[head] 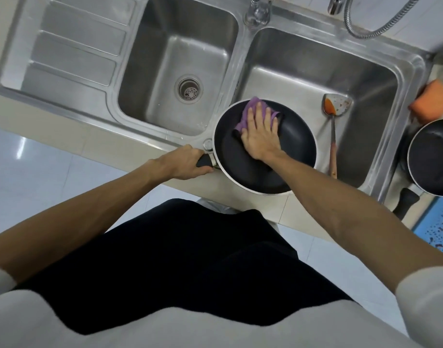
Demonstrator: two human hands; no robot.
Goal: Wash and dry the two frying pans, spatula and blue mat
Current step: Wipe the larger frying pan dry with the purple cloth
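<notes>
**Over the right basin: one pan under the cloth, three things waiting**

From the head view, the left hand (187,162) is curled tight round the black handle of the first frying pan (298,144), which sits over the near rim of the sink (401,71) at its right basin. The right hand (261,133) lies flat, fingers spread, pressing a purple cloth (250,109) against the pan's dark inside. No suds or running water show, so I judge this to be wiping dry, though it could be scrubbing.

The spatula (335,109) lies in the right basin just beside the pan, its blade smeared orange, so it is likely unwashed. The second frying pan (433,159) stands on the counter right of the sink, just beside the blue mat (438,232). Whether either has been washed I cannot tell. An orange sponge (431,101) sits beyond them. By my reckoning, most of the task remains.

No brand, label or writing can be read.
</notes>
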